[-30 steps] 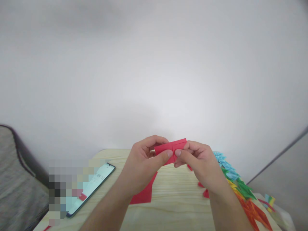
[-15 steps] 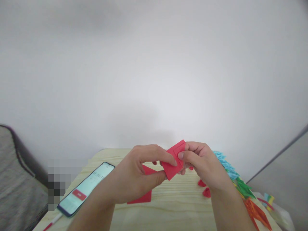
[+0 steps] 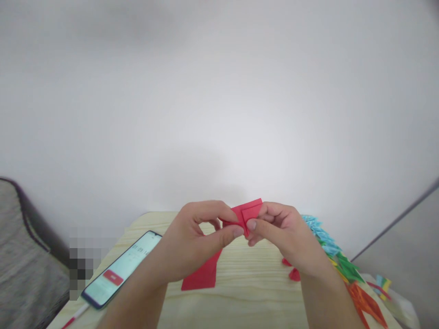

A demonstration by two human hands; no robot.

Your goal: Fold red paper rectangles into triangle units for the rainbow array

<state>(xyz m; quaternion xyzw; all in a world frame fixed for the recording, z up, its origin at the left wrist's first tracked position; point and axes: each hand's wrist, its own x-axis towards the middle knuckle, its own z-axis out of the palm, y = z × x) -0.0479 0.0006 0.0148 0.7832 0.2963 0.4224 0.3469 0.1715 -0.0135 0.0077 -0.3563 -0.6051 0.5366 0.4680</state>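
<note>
Both hands are pinched together on a small folded red paper (image 3: 247,212), left hand (image 3: 195,237) and right hand (image 3: 284,233) thumb to thumb. They hold it just above the wooden table (image 3: 247,292), with a phone (image 3: 120,269) lying off to its left.

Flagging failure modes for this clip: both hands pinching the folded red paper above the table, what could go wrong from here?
1. The left hand and right hand grip the folded red paper only at the thumb tips, in mid-air; a slip could skew the crease.
2. The phone lies close to the left forearm near the table edge; an elbow shift might nudge it.
3. The small red pieces under the right wrist could get swept aside.
</note>
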